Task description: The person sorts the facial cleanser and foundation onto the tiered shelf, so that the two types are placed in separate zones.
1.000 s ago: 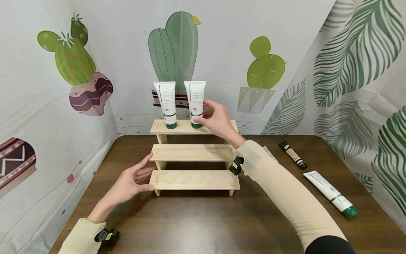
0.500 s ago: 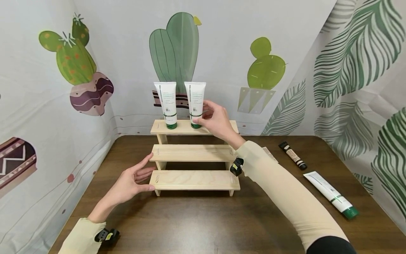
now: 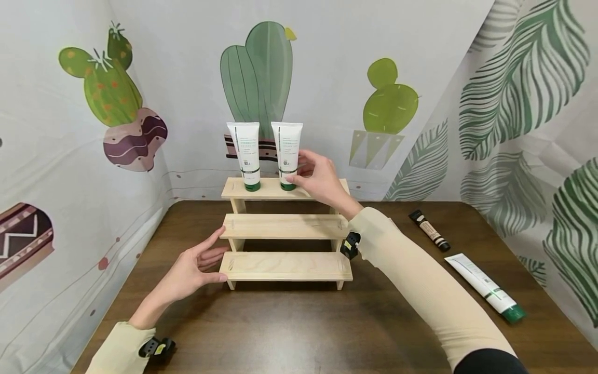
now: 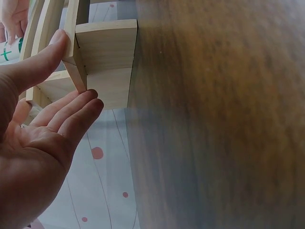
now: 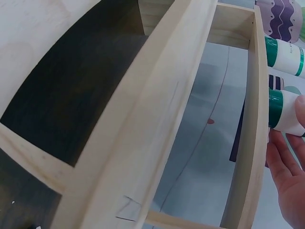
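Observation:
Two white tubes with green caps stand cap-down on the top board of a three-step wooden stand point(image 3: 285, 265). My right hand point(image 3: 322, 179) holds the right tube point(image 3: 287, 148) low near its cap, thumb in front and fingers at its side. The left tube point(image 3: 246, 150) stands free beside it. My left hand point(image 3: 191, 272) is at the stand's left end, fingers fairly straight and spread; its thumb touches the bottom board and its index fingertip the middle one. The right wrist view shows both green caps point(image 5: 275, 109) at the top board.
On the right of the brown table point(image 3: 289, 327) lie a small black-and-beige tube point(image 3: 430, 230) and another white tube with a green cap point(image 3: 486, 285). A printed cloth point(image 3: 327, 62) with cacti and leaves hangs behind. The right forearm hides part of the table.
Both hands, the tubes and the stand keep their places relative to one another. The head view has shifted very slightly.

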`<state>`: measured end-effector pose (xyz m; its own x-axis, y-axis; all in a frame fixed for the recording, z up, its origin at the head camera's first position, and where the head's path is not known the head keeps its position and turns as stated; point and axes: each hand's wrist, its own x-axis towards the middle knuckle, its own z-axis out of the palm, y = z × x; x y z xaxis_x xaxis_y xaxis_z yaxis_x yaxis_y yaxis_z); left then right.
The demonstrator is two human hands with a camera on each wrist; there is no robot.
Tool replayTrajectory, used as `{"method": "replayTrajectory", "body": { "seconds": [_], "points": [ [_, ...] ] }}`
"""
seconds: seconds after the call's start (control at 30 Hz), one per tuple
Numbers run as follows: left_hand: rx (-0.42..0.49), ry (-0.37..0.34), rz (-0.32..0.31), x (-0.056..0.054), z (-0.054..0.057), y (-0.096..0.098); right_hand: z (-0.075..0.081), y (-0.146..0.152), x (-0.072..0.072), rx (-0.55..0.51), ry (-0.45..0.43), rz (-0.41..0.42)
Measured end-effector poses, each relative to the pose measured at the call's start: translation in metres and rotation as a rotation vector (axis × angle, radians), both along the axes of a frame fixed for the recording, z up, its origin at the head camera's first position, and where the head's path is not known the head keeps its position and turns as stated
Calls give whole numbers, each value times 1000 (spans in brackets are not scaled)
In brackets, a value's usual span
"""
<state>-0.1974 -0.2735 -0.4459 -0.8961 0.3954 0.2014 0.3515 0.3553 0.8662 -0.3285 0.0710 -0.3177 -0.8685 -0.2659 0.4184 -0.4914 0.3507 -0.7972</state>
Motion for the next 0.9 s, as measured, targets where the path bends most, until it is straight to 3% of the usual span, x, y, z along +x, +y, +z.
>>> {"method": "replayTrajectory", "body": {
  "seconds": [0.9],
  "points": [
    [-5,13,-2,0,1,0,0,-1,-1,-12,0,31]
  ]
}}
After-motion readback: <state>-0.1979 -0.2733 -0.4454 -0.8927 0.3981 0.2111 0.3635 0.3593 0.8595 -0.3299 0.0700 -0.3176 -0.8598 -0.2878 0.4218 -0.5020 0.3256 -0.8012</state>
